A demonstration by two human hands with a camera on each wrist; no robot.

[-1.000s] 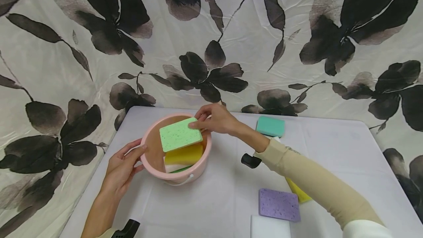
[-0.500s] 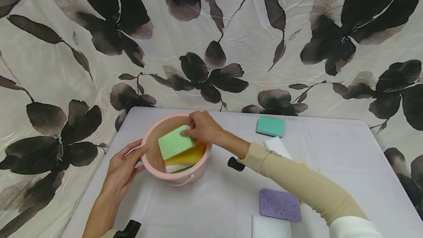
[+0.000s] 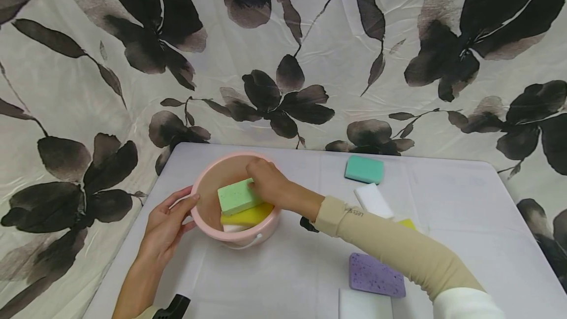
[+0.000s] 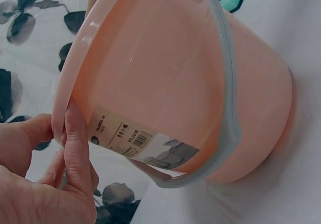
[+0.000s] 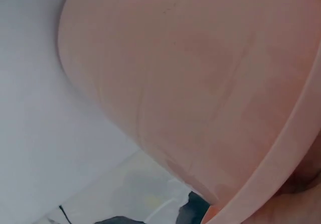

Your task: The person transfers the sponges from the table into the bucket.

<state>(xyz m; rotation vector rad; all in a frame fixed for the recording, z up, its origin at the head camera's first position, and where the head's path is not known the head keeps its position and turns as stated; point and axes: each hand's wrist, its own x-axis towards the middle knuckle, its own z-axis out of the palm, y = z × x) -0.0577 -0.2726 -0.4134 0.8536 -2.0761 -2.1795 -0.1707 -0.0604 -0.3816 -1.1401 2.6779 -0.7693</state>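
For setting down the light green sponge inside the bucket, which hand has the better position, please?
Probably the right: the right hand reaches inside the pink bucket and grips the light green sponge, while the left hand pinches the bucket's rim.

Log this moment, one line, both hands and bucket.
left hand: grips round pink plastic bucket | right hand: holds green rectangular sponge inside bucket | yellow sponge: in bucket

The left grip [image 4: 50, 189] pinches the pink bucket rim [image 4: 76, 58].
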